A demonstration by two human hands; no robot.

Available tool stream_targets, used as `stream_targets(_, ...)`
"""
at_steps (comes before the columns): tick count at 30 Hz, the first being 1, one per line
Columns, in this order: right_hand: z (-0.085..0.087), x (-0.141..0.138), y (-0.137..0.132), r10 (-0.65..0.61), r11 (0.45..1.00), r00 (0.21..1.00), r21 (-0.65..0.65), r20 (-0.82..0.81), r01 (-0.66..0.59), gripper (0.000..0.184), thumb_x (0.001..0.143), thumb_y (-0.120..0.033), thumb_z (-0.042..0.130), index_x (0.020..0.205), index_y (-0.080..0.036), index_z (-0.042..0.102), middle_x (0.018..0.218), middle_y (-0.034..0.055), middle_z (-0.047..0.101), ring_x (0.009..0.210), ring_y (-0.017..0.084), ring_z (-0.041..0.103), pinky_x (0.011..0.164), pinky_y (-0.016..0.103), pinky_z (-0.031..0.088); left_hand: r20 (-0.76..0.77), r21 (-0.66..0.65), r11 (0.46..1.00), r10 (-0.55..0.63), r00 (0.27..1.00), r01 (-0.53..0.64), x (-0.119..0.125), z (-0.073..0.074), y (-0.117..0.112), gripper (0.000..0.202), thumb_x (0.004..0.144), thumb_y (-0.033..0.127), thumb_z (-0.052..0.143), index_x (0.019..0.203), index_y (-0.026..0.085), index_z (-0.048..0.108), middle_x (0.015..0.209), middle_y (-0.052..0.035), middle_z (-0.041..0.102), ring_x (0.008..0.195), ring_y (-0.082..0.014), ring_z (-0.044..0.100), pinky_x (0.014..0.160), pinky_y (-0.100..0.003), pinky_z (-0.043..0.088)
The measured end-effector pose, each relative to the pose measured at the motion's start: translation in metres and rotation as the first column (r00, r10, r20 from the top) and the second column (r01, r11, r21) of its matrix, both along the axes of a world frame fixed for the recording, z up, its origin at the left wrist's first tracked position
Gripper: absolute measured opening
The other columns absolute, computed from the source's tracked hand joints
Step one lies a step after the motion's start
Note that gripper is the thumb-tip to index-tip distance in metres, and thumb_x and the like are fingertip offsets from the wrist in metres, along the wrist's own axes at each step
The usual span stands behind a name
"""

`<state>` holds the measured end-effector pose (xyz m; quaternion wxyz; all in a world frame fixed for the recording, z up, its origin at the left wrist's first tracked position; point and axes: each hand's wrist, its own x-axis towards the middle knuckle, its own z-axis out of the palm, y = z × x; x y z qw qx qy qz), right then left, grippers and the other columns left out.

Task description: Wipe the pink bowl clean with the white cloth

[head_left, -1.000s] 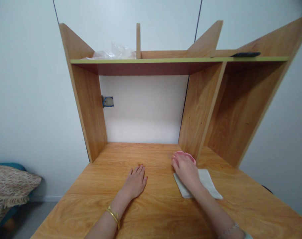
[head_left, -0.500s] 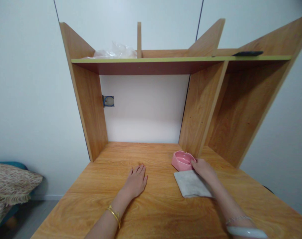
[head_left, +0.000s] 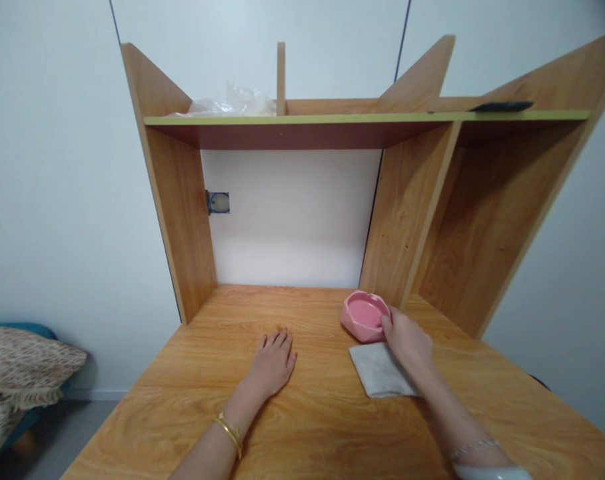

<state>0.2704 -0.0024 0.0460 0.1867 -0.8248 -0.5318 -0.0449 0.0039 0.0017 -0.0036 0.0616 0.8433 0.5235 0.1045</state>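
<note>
A pink faceted ashtray (head_left: 357, 327) is tilted so that its hollow faces me more. My right hand (head_left: 406, 339) grips its right rim, with the thumb inside and the other fingers partly hidden behind the wall. A folded grey cloth (head_left: 380, 372) lies on the desk just below the ashtray, its right end covered by my right forearm. My left hand (head_left: 272, 365) rests flat on the wooden desk (head_left: 302, 427), left of the cloth, fingers stretched out and holding nothing.
A wooden shelf unit (head_left: 292, 121) rises from the back of the desk, with upright side panels. On its top lie a clear plastic bag (head_left: 232, 103) and a flat black object (head_left: 502, 106). An uncovered wall socket box (head_left: 218, 203) is behind. A patterned fabric (head_left: 27, 363) sits at far left.
My right hand has raised and tipped the ashtray, showing more of its inside, and shifted it slightly left. My left hand and the cloth stay in place.
</note>
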Motion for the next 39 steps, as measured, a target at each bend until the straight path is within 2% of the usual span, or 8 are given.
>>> stream_targets(4, 0.002, -0.020, -0.006, 0.136, 0.987, 0.990, 0.093, -0.024, -0.133, 0.040, 0.085, -0.029, 0.028, 0.117, -0.020, 0.051, 0.097, 0.0104, 0.065, 0.088, 0.025, 0.060, 0.067, 0.030, 0.040, 0.259, 0.014, 1.000, -0.024, 0.966, 0.021, 0.003, 0.004, 0.001, 0.055, 0.087, 0.049, 0.025, 0.129, 0.015, 0.034, 0.132, -0.0108, 0.041, 0.122, -0.0227, 0.035, 0.101, -0.038, 0.025)
stream_targets(7, -0.003, -0.040, -0.009, 0.297, 0.950, 0.949, 0.129, -0.103, -0.284, 0.039, 0.084, -0.026, 0.029, 0.113, -0.021, 0.054, 0.097, 0.0077, 0.065, 0.090, 0.022, 0.059, 0.069, 0.026, 0.040, 0.577, -0.085, 0.996, 0.022, 0.816, 0.032, 0.006, 0.006, 0.004, 0.065, 0.084, 0.055, 0.031, 0.133, 0.014, 0.021, 0.124, -0.0140, 0.047, 0.109, -0.0204, 0.048, 0.093, -0.034, 0.036)
stream_targets(9, -0.007, -0.053, -0.011, 0.399, 0.915, 0.902, 0.138, -0.165, -0.380, 0.038, 0.083, -0.024, 0.029, 0.110, -0.021, 0.056, 0.094, 0.0058, 0.066, 0.089, 0.020, 0.059, 0.070, 0.025, 0.040, 0.725, -0.207, 0.976, 0.102, 0.681, 0.074, 0.008, 0.007, 0.006, 0.070, 0.082, 0.058, 0.031, 0.134, 0.014, 0.015, 0.111, -0.0136, 0.054, 0.082, -0.0162, 0.060, 0.074, -0.030, 0.047)
stream_targets(12, -0.014, -0.067, -0.013, 0.495, 0.869, 0.832, 0.150, -0.252, -0.471, 0.037, 0.081, -0.023, 0.031, 0.106, -0.021, 0.058, 0.089, 0.0047, 0.067, 0.086, 0.019, 0.060, 0.071, 0.024, 0.040, 0.834, -0.331, 0.914, 0.168, 0.526, 0.233, 0.009, 0.009, 0.007, 0.068, 0.080, 0.062, 0.031, 0.129, 0.015, 0.024, 0.087, -0.0065, 0.060, 0.044, -0.0067, 0.051, 0.046, -0.022, 0.043)
stream_targets(17, -0.023, -0.077, -0.012, 0.570, 0.820, 0.729, 0.212, -0.378, -0.531, 0.036, 0.081, -0.024, 0.031, 0.103, -0.020, 0.059, 0.089, 0.0054, 0.066, 0.086, 0.019, 0.059, 0.071, 0.025, 0.041, 0.869, -0.397, 0.860, 0.238, 0.435, 0.322, 0.009, 0.009, 0.009, 0.059, 0.076, 0.059, 0.041, 0.114, 0.013, 0.039, 0.055, 0.0039, 0.054, 0.035, -0.0069, 0.048, 0.033, -0.016, 0.031)
stream_targets(24, -0.035, -0.084, -0.009, 0.615, 0.775, 0.566, 0.289, -0.549, -0.561, 0.070, 0.081, -0.039, 0.039, 0.136, -0.005, 0.013, 0.048, -0.0085, 0.040, 0.046, 0.013, 0.043, 0.046, 0.023, 0.030, 0.795, -0.364, 0.911, 0.413, 0.444, -0.196, -0.024, 0.018, 0.027, 0.041, 0.077, 0.049, 0.037, 0.088, 0.013, 0.053, 0.048, 0.0029, 0.052, 0.031, -0.0092, 0.044, 0.031, -0.019, 0.032)
stream_targets(34, -0.036, -0.069, -0.004, 0.645, 0.751, 0.561, 0.295, -0.519, -0.590, 0.059, 0.078, -0.033, 0.037, 0.130, -0.007, 0.024, 0.049, -0.0087, 0.037, 0.047, 0.012, 0.039, 0.048, 0.023, 0.028, 0.678, -0.257, 0.694, 0.625, 0.386, -0.672, -0.096, 0.033, 0.038, 0.042, 0.073, 0.043, 0.038, 0.092, 0.009, 0.055, 0.089, -0.0174, 0.064, 0.089, -0.0294, 0.059, 0.072, -0.036, 0.044)
stream_targets(39, -0.035, -0.068, -0.003, 0.642, 0.760, 0.582, 0.311, -0.499, -0.571, 0.058, 0.078, -0.031, 0.035, 0.129, -0.007, 0.024, 0.049, -0.0092, 0.036, 0.046, 0.012, 0.039, 0.048, 0.023, 0.028, 0.611, -0.240, 0.642, 0.683, 0.400, -0.729, -0.109, 0.030, 0.035, 0.050, 0.073, 0.044, 0.035, 0.093, 0.005, 0.057, 0.079, -0.0200, 0.066, 0.075, -0.0314, 0.063, 0.066, -0.037, 0.045)
